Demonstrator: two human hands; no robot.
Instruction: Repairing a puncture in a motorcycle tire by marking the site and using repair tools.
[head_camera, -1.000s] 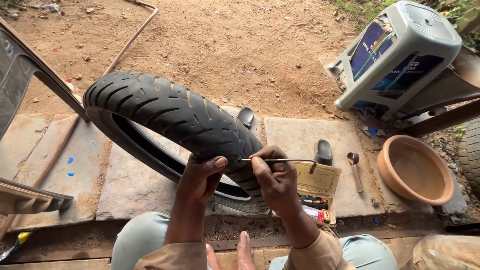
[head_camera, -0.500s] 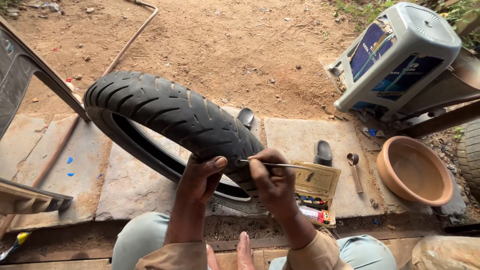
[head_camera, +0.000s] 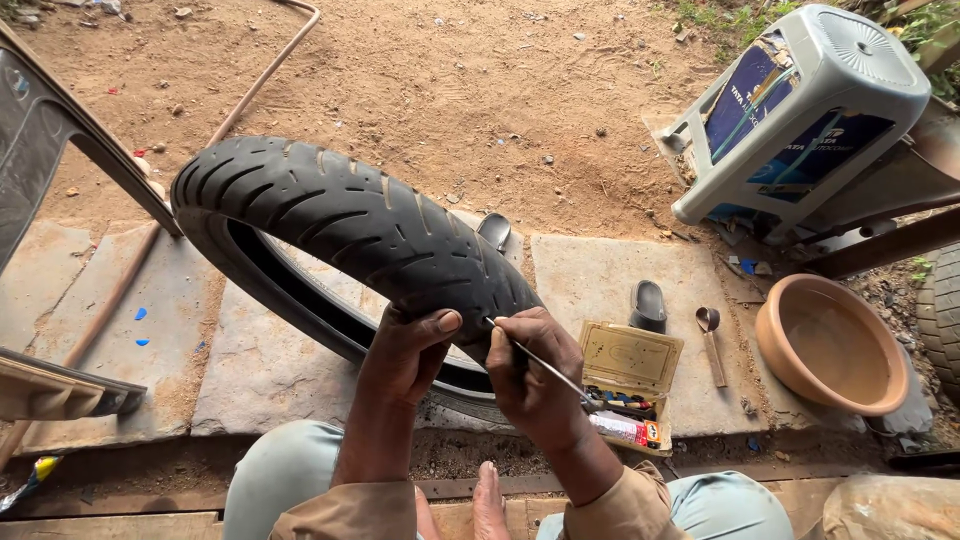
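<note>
Leftmost, a dark metal frame (head_camera: 40, 160) leans in from the left edge above the stone slabs (head_camera: 250, 350), and a thin bent rod (head_camera: 265, 75) runs across the dirt beyond. Next, a black motorcycle tyre (head_camera: 340, 220) stands upright on the slabs, its tread arching from the left side toward the person's knees. At its near end the left hand (head_camera: 405, 355) clasps the tread, thumb on top and fingers wrapped over the rubber. Just beside it, the right hand (head_camera: 530, 385) is closed around a thin metal probe (head_camera: 535, 365), whose tip touches the tread close to the left thumb. Further right, an open repair-kit box (head_camera: 630, 360) with small tubes lies on the near edge of the right-hand slab, a black sandal (head_camera: 648, 303) and a small spoon-like tool (head_camera: 710, 335) just beyond it. A terracotta bowl (head_camera: 830, 345) sits near the slab's right edge, and a grey plastic stool (head_camera: 800, 110) lies tipped over in the far right corner.
</note>
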